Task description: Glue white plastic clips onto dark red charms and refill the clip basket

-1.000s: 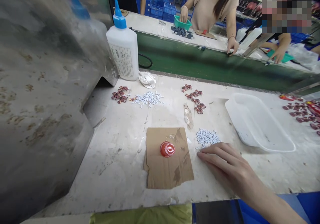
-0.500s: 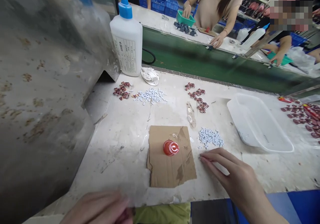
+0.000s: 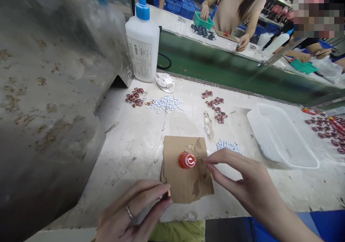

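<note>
Small-parts work is in hand at a white workbench (image 3: 129, 145), where a worker's left hand (image 3: 134, 209) pinches a small dark piece with an orange edge (image 3: 165, 194) between thumb and fingertips, at the near left edge of a torn cardboard square (image 3: 175, 184). The right hand (image 3: 248, 181) reaches in from the other side, thumb and index fingertips drawn close together over the cardboard's right edge; whether they grip anything cannot be told. Between the hands, slightly beyond the left fingertips and just beside the right ones, a glossy red cap (image 3: 187, 160) rests on the cardboard, touched by neither hand. The step appears to be one of bringing fine pieces together, and the next move would call for a light, steady pinch, the dark piece's face kept in view and the fingers clear of the cap's rim. Just beyond the right hand, and partly hidden by it, lies a pile of pale blue bits (image 3: 228, 146); farther off are a second pale blue heap (image 3: 167, 103), clusters of maroon pieces (image 3: 221, 116), a translucent white tray (image 3: 285, 137) and a blue-topped glue bottle (image 3: 144, 48). Across a green divider (image 3: 194, 62), a co-worker's hand (image 3: 243, 42) holds a small part.
</note>
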Tool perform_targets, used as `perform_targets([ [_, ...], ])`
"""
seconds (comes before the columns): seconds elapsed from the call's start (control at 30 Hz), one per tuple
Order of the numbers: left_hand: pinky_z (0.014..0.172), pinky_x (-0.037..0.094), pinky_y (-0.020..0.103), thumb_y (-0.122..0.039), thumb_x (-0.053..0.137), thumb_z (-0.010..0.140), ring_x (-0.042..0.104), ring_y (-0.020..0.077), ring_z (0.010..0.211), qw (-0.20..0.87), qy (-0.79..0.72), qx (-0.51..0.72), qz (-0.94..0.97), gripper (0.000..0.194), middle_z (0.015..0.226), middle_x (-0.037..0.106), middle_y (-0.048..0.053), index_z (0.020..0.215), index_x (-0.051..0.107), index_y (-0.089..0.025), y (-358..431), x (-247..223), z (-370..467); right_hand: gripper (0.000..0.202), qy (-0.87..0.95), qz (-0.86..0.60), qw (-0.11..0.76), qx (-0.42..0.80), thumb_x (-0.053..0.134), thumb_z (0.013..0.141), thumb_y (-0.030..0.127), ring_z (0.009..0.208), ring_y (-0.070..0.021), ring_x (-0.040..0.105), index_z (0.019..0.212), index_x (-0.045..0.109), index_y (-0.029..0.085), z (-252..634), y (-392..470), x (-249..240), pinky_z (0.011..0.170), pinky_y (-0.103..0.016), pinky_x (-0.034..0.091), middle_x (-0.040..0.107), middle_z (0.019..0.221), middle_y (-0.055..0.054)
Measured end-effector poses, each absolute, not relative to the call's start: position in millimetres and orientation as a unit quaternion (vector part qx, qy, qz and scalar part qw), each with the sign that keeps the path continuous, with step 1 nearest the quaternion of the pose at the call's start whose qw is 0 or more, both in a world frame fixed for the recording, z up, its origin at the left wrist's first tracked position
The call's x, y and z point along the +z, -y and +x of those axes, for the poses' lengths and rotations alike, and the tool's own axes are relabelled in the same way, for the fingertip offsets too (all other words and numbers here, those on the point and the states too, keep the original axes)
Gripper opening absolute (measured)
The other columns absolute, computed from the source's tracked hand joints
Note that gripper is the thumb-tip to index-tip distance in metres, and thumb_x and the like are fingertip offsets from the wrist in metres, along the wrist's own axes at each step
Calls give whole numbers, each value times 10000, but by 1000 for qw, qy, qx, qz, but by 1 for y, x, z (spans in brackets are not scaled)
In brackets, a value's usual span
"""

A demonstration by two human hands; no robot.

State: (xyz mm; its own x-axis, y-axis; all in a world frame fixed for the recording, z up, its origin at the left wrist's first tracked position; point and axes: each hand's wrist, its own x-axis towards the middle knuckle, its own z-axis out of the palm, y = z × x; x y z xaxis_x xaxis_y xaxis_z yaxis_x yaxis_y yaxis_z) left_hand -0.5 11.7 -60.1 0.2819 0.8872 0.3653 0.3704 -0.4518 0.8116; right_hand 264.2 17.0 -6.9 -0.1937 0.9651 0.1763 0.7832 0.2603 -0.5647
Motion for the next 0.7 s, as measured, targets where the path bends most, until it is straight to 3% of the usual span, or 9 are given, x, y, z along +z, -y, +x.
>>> perform_targets([
  [0.1,838,585,49,-165,681,926,743,20,873,301,-431,419,740,280,1031,747,-105,1169,657,-301,-12,-60,2,237,771,-546,270,183,622,947,55,880,-94,726,1052,725,240,256,-27,-9,764,-169,563,763,996,5],
  [0.23,876,544,6,-213,714,910,747,2,860,286,-463,419,727,237,1029,763,-137,1119,670,-315,-14,-58,7,196,771,-543,281,177,654,936,52,853,-96,733,1004,731,219,254,-31,-14,768,-161,574,773,957,1],
  [0.47,810,586,41,-144,731,874,757,28,804,319,-457,435,708,254,993,777,-132,1056,688,-316,-18,-55,11,201,775,-543,275,169,646,928,56,853,-132,741,993,744,219,255,-32,-14,748,-206,608,768,967,-25],
  [0.7,726,657,197,-400,764,842,783,169,822,290,-524,452,661,199,859,791,-22,1004,767,-284,-25,-42,27,199,723,-519,371,266,665,894,45,847,-142,745,954,731,223,236,-19,-2,721,-223,616,767,914,-21],
])
